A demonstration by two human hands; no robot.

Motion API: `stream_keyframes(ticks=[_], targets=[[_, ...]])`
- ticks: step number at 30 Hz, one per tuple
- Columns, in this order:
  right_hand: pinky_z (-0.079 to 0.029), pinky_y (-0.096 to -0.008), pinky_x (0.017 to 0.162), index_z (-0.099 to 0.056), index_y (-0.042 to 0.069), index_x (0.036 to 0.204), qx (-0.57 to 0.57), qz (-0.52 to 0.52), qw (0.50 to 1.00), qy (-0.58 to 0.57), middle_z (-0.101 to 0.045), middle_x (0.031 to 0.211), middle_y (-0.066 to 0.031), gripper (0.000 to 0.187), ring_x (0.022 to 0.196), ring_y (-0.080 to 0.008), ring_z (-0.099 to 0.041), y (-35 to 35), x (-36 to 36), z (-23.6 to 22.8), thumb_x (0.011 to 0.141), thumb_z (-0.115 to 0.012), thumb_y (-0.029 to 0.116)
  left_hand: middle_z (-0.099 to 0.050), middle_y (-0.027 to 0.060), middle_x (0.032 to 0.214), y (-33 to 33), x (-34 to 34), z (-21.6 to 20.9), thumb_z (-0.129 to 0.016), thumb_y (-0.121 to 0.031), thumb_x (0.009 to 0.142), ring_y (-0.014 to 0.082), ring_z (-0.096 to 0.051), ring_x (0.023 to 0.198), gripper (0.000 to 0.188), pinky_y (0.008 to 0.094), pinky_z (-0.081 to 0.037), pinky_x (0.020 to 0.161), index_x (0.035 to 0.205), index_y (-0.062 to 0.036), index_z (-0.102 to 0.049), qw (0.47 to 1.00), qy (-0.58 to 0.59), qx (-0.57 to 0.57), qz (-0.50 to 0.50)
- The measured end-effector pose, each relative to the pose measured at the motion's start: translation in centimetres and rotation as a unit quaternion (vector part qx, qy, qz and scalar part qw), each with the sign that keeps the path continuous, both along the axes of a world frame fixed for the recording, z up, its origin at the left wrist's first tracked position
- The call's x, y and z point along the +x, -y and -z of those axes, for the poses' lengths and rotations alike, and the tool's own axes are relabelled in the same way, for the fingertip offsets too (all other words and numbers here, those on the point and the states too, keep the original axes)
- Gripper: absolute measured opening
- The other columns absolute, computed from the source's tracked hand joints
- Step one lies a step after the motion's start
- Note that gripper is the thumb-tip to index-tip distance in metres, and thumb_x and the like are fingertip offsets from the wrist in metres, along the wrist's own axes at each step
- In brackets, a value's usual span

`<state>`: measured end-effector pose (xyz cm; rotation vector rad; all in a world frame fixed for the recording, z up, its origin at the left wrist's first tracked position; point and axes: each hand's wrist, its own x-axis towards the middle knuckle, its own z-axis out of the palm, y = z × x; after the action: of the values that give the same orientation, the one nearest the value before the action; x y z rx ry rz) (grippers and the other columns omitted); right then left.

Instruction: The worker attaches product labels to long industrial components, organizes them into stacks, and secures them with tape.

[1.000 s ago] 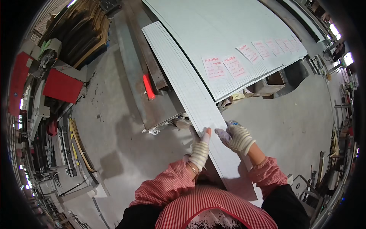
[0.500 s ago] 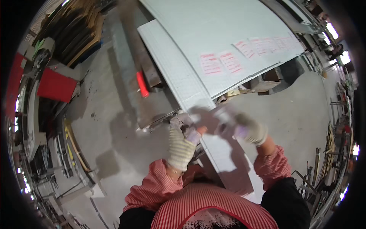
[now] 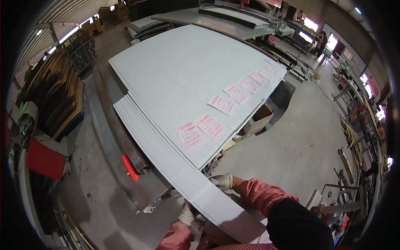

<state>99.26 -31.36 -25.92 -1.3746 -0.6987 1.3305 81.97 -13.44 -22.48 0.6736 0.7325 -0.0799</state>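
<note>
A stack of long, narrow white panels (image 3: 166, 154) runs from the table toward my body, its near end in shadow. My left hand (image 3: 186, 214), in a pale knitted glove, grips the left edge of the panel at its near part, with the fingers mostly hidden beneath. On the opposite edge my right hand (image 3: 223, 182), gloved too, closes on the panel from the side, its fingertips out of sight under it. Beside the narrow panels lies a stack of wide pale sheets (image 3: 166, 71), with several paper labels (image 3: 209, 126) in red print along its right edge.
A red-handled tool (image 3: 130, 167) lies on the dark metal ledge (image 3: 146, 196) left of the panels. Cardboard boxes (image 3: 256, 123) sit under the sheets' right side. Brown boards (image 3: 54, 91) stand at far left, near a red panel (image 3: 45, 159). Another person (image 3: 321, 43) is far off at right.
The view has tilted up, showing more of the sheets and the hall. My hands have gone from above the narrow panel to its two edges, left and right.
</note>
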Motion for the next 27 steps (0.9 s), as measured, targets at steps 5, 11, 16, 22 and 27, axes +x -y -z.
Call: stream_keyframes(ticks=[5,11,16,22,27], targets=[[-0.045,-0.0464,0.095,-0.037,0.005,0.142,-0.032,0.203,0.972,0.117,-0.051,0.130,-0.0220,0.060,0.114,-0.0287,-0.053,1.1,-2.4,-3.7,0.095,-0.058,0.036,-0.063,-0.0024,0.088,-3.2,-1.0,4.4,-0.052,-0.056,0.094,0.0087,-0.057,0.071,0.046,0.0234,-0.047,0.058,0.111,-0.0154,-0.062,0.981,0.001,0.042,0.188],[-0.031,-0.0571,0.105,-0.023,0.003,0.148,-0.312,0.143,0.729,0.592,-0.021,0.145,-0.0386,0.103,0.131,-0.0540,-0.030,-6.5,-11.1,-16.5,0.065,-0.078,0.030,-0.065,0.0051,0.083,-9.7,-2.4,2.2,-0.062,-0.035,0.092,0.0162,-0.063,0.071,0.036,0.0309,-0.054,0.070,0.110,-0.0040,-0.063,0.978,0.131,0.132,0.090],[-0.038,-0.0497,0.104,-0.026,0.002,0.146,-0.383,-0.049,0.798,0.463,-0.033,0.144,-0.0267,0.098,0.126,-0.0436,-0.041,-7.2,-8.6,-19.7,0.072,-0.076,0.043,-0.069,0.0180,0.078,-2.7,4.8,-7.1,-0.070,-0.030,0.078,0.0294,-0.067,0.071,0.035,0.0368,-0.053,0.067,0.099,-0.0022,-0.069,0.822,0.112,0.529,0.180],[-0.050,-0.0427,0.070,-0.053,0.005,0.124,-0.178,-0.029,0.865,0.469,-0.065,0.086,-0.0188,0.047,0.078,-0.0386,-0.062,-5.3,-3.0,-25.1,0.086,-0.066,0.030,-0.065,0.0165,0.100,-1.0,5.5,-9.4,-0.075,-0.037,0.074,0.0326,-0.067,0.079,0.055,0.0415,-0.054,0.069,0.115,-0.0072,-0.054,0.697,0.158,0.663,0.223],[-0.052,-0.0470,0.068,-0.071,0.016,0.090,-0.208,0.004,0.798,0.566,-0.067,0.079,-0.0160,0.018,0.072,-0.0372,-0.065,-3.9,-0.4,-16.2,0.085,-0.055,0.021,-0.062,0.0203,0.117,-1.7,4.9,-10.2,-0.076,-0.042,0.075,0.0346,-0.060,0.106,0.080,0.0438,-0.052,0.084,0.137,-0.0054,-0.041,0.677,0.061,0.668,0.303]])
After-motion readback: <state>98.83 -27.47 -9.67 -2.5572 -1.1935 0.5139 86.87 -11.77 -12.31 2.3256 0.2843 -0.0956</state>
